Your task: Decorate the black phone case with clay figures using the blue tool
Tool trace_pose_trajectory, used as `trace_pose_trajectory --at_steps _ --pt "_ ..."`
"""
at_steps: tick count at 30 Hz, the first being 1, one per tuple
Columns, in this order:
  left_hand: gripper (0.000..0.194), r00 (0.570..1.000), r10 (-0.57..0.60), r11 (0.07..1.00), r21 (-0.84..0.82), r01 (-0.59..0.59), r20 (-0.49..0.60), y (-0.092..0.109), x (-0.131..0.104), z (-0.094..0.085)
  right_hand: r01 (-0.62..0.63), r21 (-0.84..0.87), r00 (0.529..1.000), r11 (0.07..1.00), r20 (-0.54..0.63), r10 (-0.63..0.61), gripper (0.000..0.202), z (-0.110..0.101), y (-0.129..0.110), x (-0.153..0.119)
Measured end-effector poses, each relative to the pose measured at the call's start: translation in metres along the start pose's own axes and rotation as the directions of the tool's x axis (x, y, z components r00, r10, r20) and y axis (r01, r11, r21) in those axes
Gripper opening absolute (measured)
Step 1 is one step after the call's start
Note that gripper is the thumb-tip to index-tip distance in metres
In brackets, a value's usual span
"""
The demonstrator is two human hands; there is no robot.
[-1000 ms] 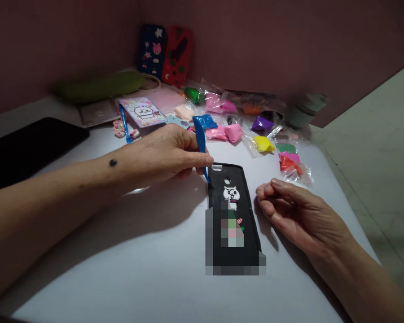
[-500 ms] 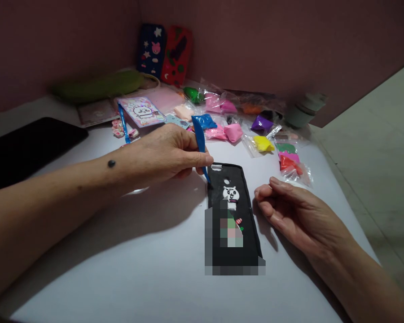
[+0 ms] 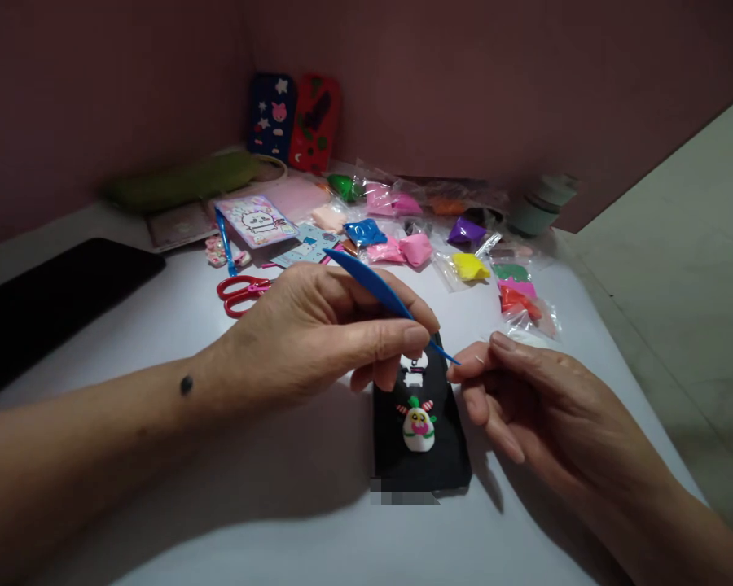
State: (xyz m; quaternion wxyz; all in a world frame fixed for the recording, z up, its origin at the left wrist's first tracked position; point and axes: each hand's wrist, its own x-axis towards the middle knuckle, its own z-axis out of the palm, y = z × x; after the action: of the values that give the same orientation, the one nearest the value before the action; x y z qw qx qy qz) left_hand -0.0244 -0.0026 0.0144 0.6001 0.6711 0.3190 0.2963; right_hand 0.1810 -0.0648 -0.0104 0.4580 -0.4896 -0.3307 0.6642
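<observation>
The black phone case [image 3: 453,443] lies on the counter [image 3: 318,545], whose surface extends left of and before it; the counter's edge runs well to its right. Over the case's far end, the left hand [image 3: 335,342] grips a blue tool [image 3: 372,281], earlier at the case's left edge, now pointing toward the right hand [image 3: 537,399]; whether that narrow grip pinches the pale sliver [image 3: 479,358] cannot be told.

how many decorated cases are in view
3. A black case lies on the white table, partly covered by the left hand; a dark blue case and a red case stand side by side at the back wall. Others could be hidden.
</observation>
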Motion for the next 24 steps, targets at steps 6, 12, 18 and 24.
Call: trace_pose_trajectory --at_steps 6,12,18,24 --pt "0.006 0.996 0.082 0.997 -0.01 -0.083 -0.037 0.0029 -0.0021 0.0077 -0.062 0.034 0.997 0.998 0.058 0.06 0.034 0.0022 0.0017 -0.0057" --pt "0.011 0.993 0.115 0.993 0.042 -0.113 -0.026 0.0037 -0.0007 0.0089 -0.064 0.021 0.994 0.998 0.086 0.062 0.035 0.0057 0.0031 -0.0058" --pt "0.009 0.989 0.15 0.982 0.113 -0.15 0.009 0.0009 -0.0013 0.0068 -0.081 0.018 0.993 0.997 0.083 0.079 0.036 0.006 0.0052 -0.004" --pt "0.008 0.983 0.178 0.97 0.157 -0.184 0.053 -0.0005 -0.0026 0.0045 -0.088 -0.006 0.992 0.996 0.09 0.088 0.037 0.0049 0.0061 -0.0048"
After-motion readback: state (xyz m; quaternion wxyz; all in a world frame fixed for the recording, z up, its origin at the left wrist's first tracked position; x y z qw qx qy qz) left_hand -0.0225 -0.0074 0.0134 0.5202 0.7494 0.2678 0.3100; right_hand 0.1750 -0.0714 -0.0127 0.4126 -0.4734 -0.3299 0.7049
